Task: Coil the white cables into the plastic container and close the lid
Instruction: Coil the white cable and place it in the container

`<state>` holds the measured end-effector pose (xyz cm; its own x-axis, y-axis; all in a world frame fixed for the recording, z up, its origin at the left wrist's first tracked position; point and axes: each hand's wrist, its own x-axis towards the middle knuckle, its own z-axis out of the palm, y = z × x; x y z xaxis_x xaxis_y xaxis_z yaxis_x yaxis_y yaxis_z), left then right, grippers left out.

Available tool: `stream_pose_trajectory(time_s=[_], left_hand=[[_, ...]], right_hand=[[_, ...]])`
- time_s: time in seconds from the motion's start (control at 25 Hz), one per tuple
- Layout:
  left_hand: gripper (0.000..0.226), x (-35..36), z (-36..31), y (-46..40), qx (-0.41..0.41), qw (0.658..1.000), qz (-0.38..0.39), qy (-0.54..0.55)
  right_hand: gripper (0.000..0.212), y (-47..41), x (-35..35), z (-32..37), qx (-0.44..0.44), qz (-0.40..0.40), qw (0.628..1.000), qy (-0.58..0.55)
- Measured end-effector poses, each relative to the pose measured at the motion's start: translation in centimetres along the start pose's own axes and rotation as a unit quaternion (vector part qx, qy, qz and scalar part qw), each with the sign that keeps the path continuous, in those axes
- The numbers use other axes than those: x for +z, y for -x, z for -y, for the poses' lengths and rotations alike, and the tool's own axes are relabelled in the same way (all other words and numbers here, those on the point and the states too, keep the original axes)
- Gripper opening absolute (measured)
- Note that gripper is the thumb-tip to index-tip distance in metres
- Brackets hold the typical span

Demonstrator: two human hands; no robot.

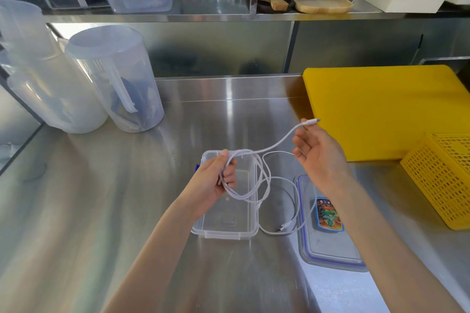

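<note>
A clear plastic container stands open and empty on the steel counter. My left hand hovers over it, pinching loops of a white cable. The cable's free end runs up and right to my right hand, whose fingers are spread, the plug tip resting at its fingertips. A second white cable lies loose on the counter between the container and its lid. The lid lies flat to the right, with a blue seal and a colourful sticker.
A yellow cutting board lies at the back right and a yellow perforated basket at the right edge. Translucent jugs stand at the back left. A shelf above holds a lidded tub, wooden trays and white boxes.
</note>
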<state>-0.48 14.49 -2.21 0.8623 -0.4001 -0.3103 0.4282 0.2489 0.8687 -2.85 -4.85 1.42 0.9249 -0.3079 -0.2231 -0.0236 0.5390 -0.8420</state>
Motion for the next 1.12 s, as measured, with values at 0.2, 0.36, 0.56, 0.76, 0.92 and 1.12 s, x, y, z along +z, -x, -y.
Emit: stream_pose_trajectory(time_s=[0.2, 0.36, 0.56, 0.76, 0.92, 1.12], left_hand=[[0.035, -0.1, -0.5, -0.4, -0.012, 0.989, -0.031, 0.143], [0.036, 0.2, -0.6, -0.4, -0.016, 0.986, -0.033, 0.162], [0.036, 0.1, -0.6, -0.2, -0.039, 0.978, -0.034, 0.204], [0.044, 0.6, -0.6, -0.2, -0.024, 0.984, -0.033, 0.174], [0.046, 1.7, -0.7, 0.2, 0.003, 0.990, -0.025, 0.136], [0.044, 1.8, -0.9, 0.5, 0.025, 0.997, -0.029, 0.065]], right_hand=[[0.013, 1.1, -0.3, -2.8, 0.016, 0.166, 0.914, 0.369], [0.019, 1.7, 0.0, -4.2, 0.088, 0.223, 0.910, 0.337], [0.025, 2.0, -0.4, -3.4, 0.156, 0.276, 0.927, 0.201], [0.013, 2.1, 0.6, -3.9, 0.091, 0.180, 0.955, 0.216], [0.019, 1.7, 0.9, -4.6, 0.037, 0.110, 0.970, 0.215], [0.016, 1.7, 0.6, -5.0, -0.101, 0.141, 0.919, 0.354]])
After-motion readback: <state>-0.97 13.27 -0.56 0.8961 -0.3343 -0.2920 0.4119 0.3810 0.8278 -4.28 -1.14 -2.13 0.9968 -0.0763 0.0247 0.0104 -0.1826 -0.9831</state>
